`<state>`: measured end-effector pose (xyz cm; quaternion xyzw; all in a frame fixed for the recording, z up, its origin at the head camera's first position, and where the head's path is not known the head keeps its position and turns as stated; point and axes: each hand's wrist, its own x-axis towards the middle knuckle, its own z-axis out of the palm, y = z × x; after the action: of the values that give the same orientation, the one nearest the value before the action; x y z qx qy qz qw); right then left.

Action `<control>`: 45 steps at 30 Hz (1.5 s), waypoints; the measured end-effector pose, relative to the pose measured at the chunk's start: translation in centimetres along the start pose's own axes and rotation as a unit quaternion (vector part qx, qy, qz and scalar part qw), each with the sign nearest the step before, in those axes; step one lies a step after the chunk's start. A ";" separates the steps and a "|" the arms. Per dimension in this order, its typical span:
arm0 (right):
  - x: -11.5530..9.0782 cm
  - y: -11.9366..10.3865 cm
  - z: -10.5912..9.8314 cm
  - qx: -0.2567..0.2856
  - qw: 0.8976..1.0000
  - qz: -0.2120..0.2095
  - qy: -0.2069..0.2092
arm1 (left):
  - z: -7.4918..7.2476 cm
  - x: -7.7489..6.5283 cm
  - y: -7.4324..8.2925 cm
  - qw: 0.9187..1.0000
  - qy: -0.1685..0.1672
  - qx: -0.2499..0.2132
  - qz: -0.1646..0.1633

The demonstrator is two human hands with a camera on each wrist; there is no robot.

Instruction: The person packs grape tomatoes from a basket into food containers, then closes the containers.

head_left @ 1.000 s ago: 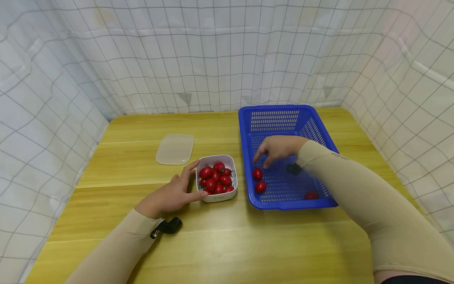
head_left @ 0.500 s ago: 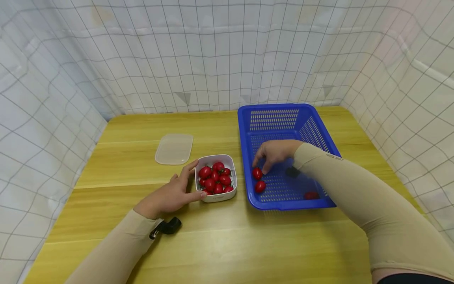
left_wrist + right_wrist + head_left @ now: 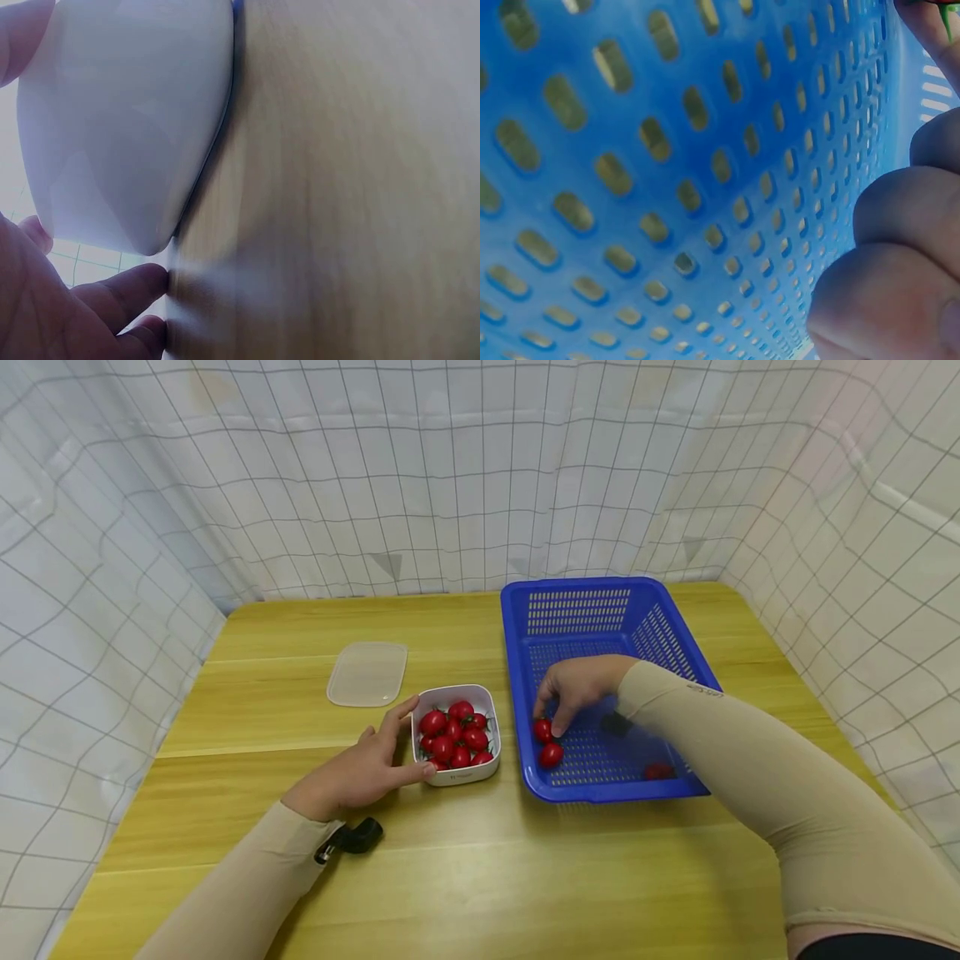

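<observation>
My left hand [image 3: 362,777] holds the left side of a small white container [image 3: 467,776], thumb at the near corner and index finger at the far one. Several red cherry tomatoes [image 3: 453,729] fill the container. In the left wrist view its smooth wall [image 3: 135,120] stands on the wood. Inside the blue basket [image 3: 513,693], my right hand [image 3: 583,683] pinches a cherry tomato [image 3: 542,729] between thumb and fingers. A second tomato [image 3: 551,755] lies just in front of it. Only an edge of the pinched tomato and its green stem [image 3: 946,21] show in the right wrist view.
A third loose tomato [image 3: 659,772] lies at the basket's near right, dimly seen by its wall. Behind the container a clear lid [image 3: 367,674] lies flat on the wooden table [image 3: 450,868]. White grid-patterned curtains [image 3: 465,477] close off the back and both sides.
My right hand has lowered onto the farther tomato on the basket's left side, and its thumb and fingers have closed on it. The left hand stays at the container.
</observation>
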<state>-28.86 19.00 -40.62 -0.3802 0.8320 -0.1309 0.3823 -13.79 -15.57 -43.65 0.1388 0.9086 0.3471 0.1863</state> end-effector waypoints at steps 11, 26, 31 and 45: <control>0.0 -0.7 0.0 0.005 1.000 -0.015 -0.009 | -0.2 -0.2 0.1 1.000 0.002 0.000 -0.006; -1.5 -1.3 -1.3 -0.006 1.000 -0.009 0.021 | -0.1 -0.3 -0.1 1.000 0.004 -0.003 0.012; -2.7 -2.3 -2.3 0.008 0.999 -0.010 0.042 | 0.0 -0.3 0.0 1.000 0.004 -0.007 0.022; -3.9 -2.9 -5.3 -0.047 0.993 0.002 0.105 | -0.1 -0.2 0.3 1.000 -0.001 0.006 0.013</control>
<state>-29.58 19.54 -33.53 -0.3806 0.8732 -0.1301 0.2752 -13.64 -15.45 -43.32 0.1520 0.9085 0.3442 0.1818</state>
